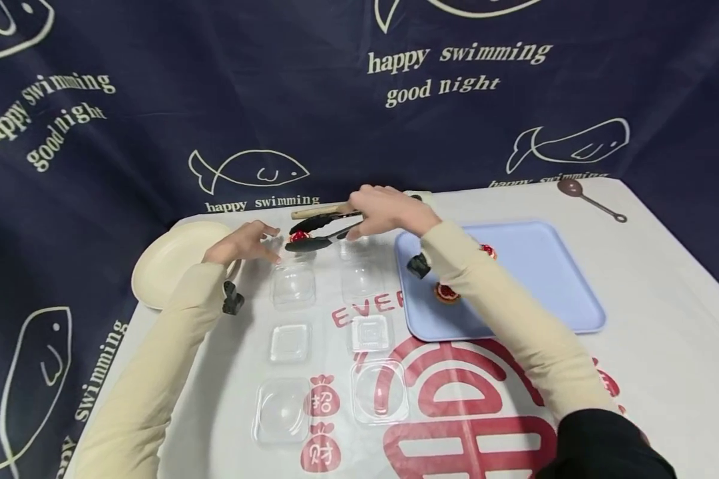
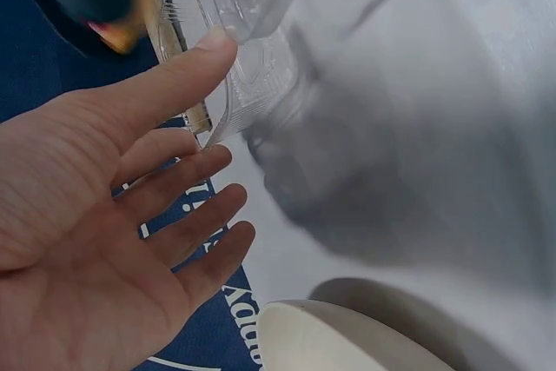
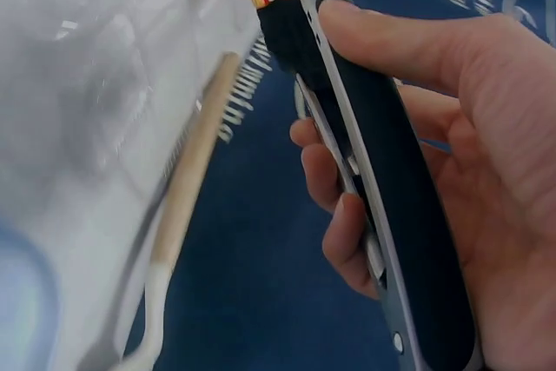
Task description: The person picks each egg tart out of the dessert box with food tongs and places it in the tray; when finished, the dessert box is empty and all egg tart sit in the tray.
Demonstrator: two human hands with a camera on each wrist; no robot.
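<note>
My right hand (image 1: 389,211) grips a pair of tongs (image 3: 382,154) with black handles and black tips. Between the tips is a small tart (image 1: 300,236) with a red topping and a golden edge, held above the back left clear plastic box (image 1: 293,283). In the left wrist view, my left hand (image 2: 113,215) has its fingers loosely spread, with the thumb tip right at the edge of a clear plastic box (image 2: 261,62). Two more red-topped tarts, one of them the front tart (image 1: 447,293), lie on the blue tray (image 1: 539,279); my right forearm partly covers them.
Several clear plastic boxes, such as the front left box (image 1: 283,414), lie open in two columns. A cream plate (image 1: 168,256) is at the left edge. Behind the boxes lies a wooden-handled utensil (image 3: 187,184); a brown spoon (image 1: 590,199) is at the back right.
</note>
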